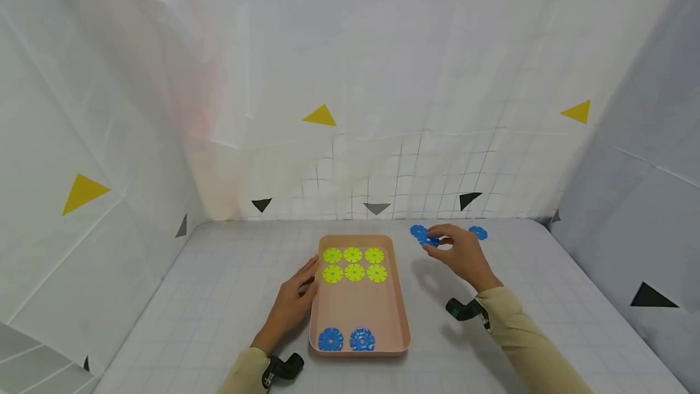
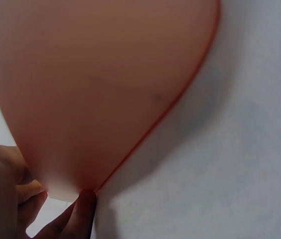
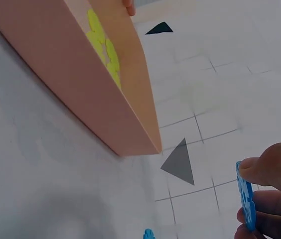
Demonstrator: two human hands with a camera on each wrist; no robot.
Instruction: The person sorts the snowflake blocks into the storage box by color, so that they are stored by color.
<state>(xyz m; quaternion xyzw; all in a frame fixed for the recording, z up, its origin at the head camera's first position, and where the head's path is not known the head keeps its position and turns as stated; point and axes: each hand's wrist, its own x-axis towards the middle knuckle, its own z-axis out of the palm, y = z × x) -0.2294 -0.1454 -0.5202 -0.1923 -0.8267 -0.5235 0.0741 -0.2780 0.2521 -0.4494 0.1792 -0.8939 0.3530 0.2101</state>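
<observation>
so, we have one blue snowflake disc [image 3: 246, 196] pinched in our right hand [image 1: 462, 254], up over the table [image 1: 235, 297], a little to the right of the pink tray [image 1: 361, 306], by its far end. our thumb is on one side of the disc and our fingers are on the other. a light pinch near the edge seems best, so that it does not slip or bend. our left hand [image 1: 292, 300] is not curled tight on anything: its fingers lie up against the tray's left wall. that should help the tray stay put, but we should press softly, or it may slide.

in the tray, six yellow-green discs [image 1: 350, 270] lie at the far end, in two rows of three. two blue discs [image 1: 326, 340] lie side by side at the near end, with a bare spot to their right. if our disc is to join that row, we should lift it well over the wall, lay it down flat, and let go gently, so the others do not get bumped.

near the back of the table, there is a loose blue disc [image 1: 418, 230] just past our right fingertips and another blue disc [image 1: 479, 233] behind that hand. we should try not to brush them.
</observation>
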